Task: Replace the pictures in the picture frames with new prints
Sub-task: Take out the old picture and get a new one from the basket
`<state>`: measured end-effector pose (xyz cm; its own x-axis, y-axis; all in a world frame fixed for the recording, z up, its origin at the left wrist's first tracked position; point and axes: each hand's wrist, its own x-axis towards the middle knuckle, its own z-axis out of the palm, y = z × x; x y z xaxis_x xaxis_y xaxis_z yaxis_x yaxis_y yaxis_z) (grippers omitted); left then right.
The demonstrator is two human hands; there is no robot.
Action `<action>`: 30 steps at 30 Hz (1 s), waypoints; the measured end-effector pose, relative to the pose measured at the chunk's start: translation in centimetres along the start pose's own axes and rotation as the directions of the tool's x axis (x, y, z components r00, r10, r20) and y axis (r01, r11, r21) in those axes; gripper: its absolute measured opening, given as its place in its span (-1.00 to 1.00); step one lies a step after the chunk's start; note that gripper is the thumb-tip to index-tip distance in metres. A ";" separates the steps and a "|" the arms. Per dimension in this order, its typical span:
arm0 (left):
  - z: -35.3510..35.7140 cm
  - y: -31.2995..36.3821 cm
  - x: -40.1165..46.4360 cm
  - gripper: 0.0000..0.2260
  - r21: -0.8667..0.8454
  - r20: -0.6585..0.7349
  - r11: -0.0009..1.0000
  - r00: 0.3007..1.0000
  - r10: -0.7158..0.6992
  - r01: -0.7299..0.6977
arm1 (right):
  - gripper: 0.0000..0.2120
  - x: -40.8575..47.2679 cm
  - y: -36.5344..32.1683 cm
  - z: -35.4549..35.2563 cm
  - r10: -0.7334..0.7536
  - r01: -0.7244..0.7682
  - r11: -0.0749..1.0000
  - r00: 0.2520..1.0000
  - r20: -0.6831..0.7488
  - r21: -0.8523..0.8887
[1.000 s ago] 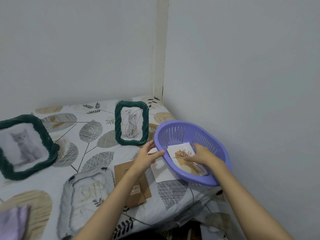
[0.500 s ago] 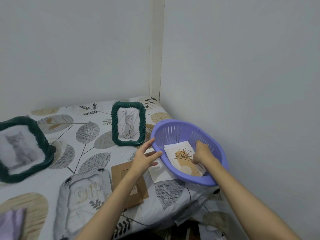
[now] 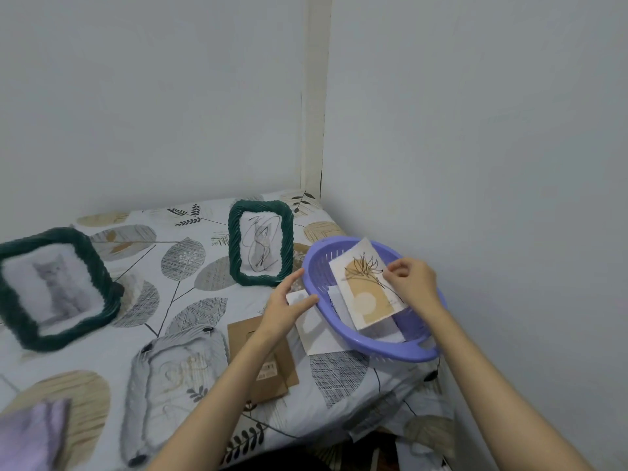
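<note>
A purple basket (image 3: pixel 401 350) sits on the bed at the right, near the wall. My right hand (image 3: pixel 413 283) pinches the edge of a print with a brown arch and a plant drawing (image 3: pixel 365 294), raised partly out of the basket. More paper lies under it in the basket. My left hand (image 3: pixel 289 305) rests with straight fingers against the basket's left rim. Two green rope frames stand on the bed: one with a line drawing (image 3: pixel 261 248), one with a grey cat picture (image 3: pixel 56 287). A clear frame (image 3: pixel 173 385) lies flat in front.
A brown cardboard frame backing (image 3: pixel 272 372) lies under my left forearm, and a white sheet (image 3: pixel 316 331) lies beside the basket. A purple cloth (image 3: pixel 32 436) is at the lower left. Walls meet in a corner close behind the basket.
My right hand has lifted the plant print up from the bottom of the basket, and it now stands tilted above the rim. My left hand stays at the basket's left rim.
</note>
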<state>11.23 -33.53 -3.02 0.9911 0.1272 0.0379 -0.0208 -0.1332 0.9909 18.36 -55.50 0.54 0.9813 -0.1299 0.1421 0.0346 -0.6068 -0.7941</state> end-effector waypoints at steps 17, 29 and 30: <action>-3.0 5.6 -8.4 -0.64 -0.298 -0.028 0.943 0.989 0.144 -0.146 | -0.82 -11.6 -8.7 4.6 -0.360 0.108 0.723 0.902 0.239 0.683; -10.2 2.1 -12.2 -0.51 -0.439 -0.214 0.894 0.977 -0.007 -0.090 | -0.71 -14.9 -10.5 9.0 -0.400 0.107 0.831 0.797 0.454 0.546; -11.1 1.9 -12.6 -0.54 -0.404 -0.228 0.912 0.974 -0.020 -0.075 | -0.69 -15.1 -10.6 9.6 -0.401 0.099 0.832 0.787 0.468 0.546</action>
<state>-2.78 -24.51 -0.18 0.9355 0.3503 0.0461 -0.1465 0.2657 0.9529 4.96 -39.56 1.14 0.8475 0.5081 0.1537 0.2297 -0.0900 -0.9691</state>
